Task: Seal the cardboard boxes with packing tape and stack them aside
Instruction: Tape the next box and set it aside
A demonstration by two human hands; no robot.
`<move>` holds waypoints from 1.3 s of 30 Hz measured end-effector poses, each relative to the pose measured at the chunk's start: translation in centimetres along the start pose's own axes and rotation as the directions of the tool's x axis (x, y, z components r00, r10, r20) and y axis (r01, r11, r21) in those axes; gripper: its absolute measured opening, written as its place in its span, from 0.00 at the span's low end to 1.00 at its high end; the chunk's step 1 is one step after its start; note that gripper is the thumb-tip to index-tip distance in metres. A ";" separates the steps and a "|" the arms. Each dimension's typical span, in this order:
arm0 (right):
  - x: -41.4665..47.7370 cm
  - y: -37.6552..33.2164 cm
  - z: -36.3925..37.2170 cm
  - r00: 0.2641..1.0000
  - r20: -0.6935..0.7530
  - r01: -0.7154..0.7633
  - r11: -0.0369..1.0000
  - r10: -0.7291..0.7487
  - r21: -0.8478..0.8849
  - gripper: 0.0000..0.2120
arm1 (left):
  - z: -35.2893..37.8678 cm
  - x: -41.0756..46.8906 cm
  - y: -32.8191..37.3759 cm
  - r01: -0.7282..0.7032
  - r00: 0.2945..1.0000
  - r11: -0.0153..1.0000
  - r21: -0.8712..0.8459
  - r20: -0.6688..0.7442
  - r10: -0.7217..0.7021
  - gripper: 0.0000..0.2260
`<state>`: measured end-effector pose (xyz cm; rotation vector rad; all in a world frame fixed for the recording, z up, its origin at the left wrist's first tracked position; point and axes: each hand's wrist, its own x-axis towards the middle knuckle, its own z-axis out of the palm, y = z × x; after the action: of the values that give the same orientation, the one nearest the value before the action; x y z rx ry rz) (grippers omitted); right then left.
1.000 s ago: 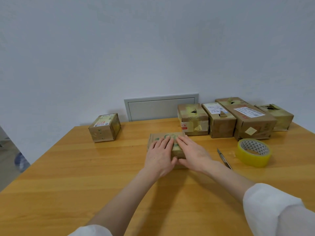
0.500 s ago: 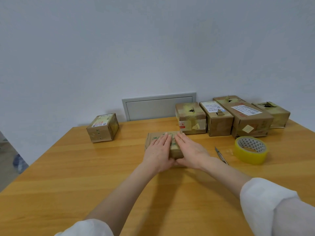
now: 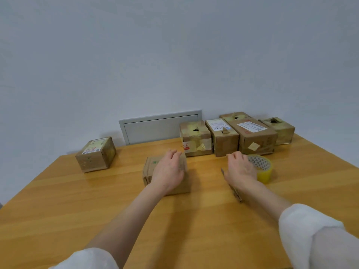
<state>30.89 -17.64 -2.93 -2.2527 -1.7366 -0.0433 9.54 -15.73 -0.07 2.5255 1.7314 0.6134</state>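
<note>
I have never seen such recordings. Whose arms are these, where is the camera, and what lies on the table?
No machine here: a person wears one camera on the head, so you see their own two arms from above. The left hand lies on a small box, fingers curled over its far edge. The right hand is beside a yellow tape roll, above a knife; whether it grips anything I cannot tell. On the wooden table also stand one box at the left and a row of boxes by the wall.
</note>
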 end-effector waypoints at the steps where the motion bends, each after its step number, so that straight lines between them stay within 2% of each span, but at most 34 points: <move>1: 0.1 1.0 -0.1 0.999 -0.005 -0.043 0.999 0.042 -0.033 0.24 | 0.2 0.1 0.5 -0.008 1.000 1.000 -0.008 -0.005 0.008 0.28; 3: 0.3 2.7 -0.2 0.995 0.020 -0.097 0.990 0.099 -0.098 0.22 | 0.6 0.4 1.2 -0.040 0.999 0.999 -0.007 -0.025 0.040 0.26; 7: 0.4 4.4 0.0 0.984 0.116 -0.111 0.973 0.137 -0.203 0.14 | 0.4 0.7 1.0 -0.060 0.997 0.998 -0.004 -0.047 0.060 0.23; 10: 0.8 4.8 -0.3 0.991 0.046 -0.121 0.980 0.130 -0.161 0.13 | -0.6 1.0 -0.9 -0.012 0.998 1.000 -0.020 -0.064 0.011 0.24; 12: 1.3 4.4 -0.9 0.992 -0.063 -0.110 0.992 0.107 -0.053 0.11 | -1.5 1.2 -2.6 0.040 0.999 0.999 -0.030 -0.037 -0.041 0.29; 15: 2.2 1.8 -1.9 0.989 -0.140 -0.019 0.984 0.044 0.176 0.13 | -2.5 1.5 -4.7 0.107 0.981 0.994 -0.002 0.165 -0.105 0.43; 18: 2.7 -1.8 -2.5 0.999 -0.052 0.020 0.919 0.000 0.394 0.18 | -2.6 2.1 -5.7 0.053 0.934 0.993 0.102 0.346 -0.086 0.50; 21: 2.9 -4.4 -1.8 0.998 0.056 -0.039 0.793 0.007 0.608 0.18 | -2.9 3.1 -6.2 0.008 0.895 0.990 0.141 0.440 -0.070 0.52; 25: 3.2 -5.7 -0.8 0.994 0.104 -0.090 0.726 0.026 0.682 0.17 | -3.4 3.6 -6.9 0.031 0.841 0.992 0.126 0.532 -0.093 0.49; 28: 3.6 -6.0 -0.6 0.993 0.108 -0.106 0.708 0.041 0.698 0.16 | -3.7 2.8 -7.2 0.112 0.825 0.981 0.161 0.535 -0.182 0.50; 31: 3.9 -6.5 -0.5 0.993 0.099 -0.120 0.685 0.071 0.719 0.13 | -4.2 1.9 -6.9 0.108 0.819 0.924 0.366 0.494 -0.291 0.51; 34: 3.9 -7.0 -0.4 0.994 0.087 -0.106 0.654 0.062 0.749 0.11 | -4.7 1.1 -6.7 0.129 0.818 0.891 0.435 0.461 -0.344 0.51; 37: 3.7 -7.5 -0.2 0.996 0.084 -0.087 0.642 0.035 0.762 0.05 | -4.8 0.2 -6.6 0.169 0.834 0.891 0.422 0.421 -0.357 0.51; 39: 3.5 -7.7 -0.1 0.995 0.086 -0.097 0.630 0.047 0.770 0.05 | -4.7 -0.5 -6.4 0.131 0.896 0.907 0.400 0.344 -0.281 0.51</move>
<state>24.54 -12.61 -0.43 -1.6501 -1.2950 0.6753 2.14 -14.64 2.64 2.3840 2.0593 -0.2504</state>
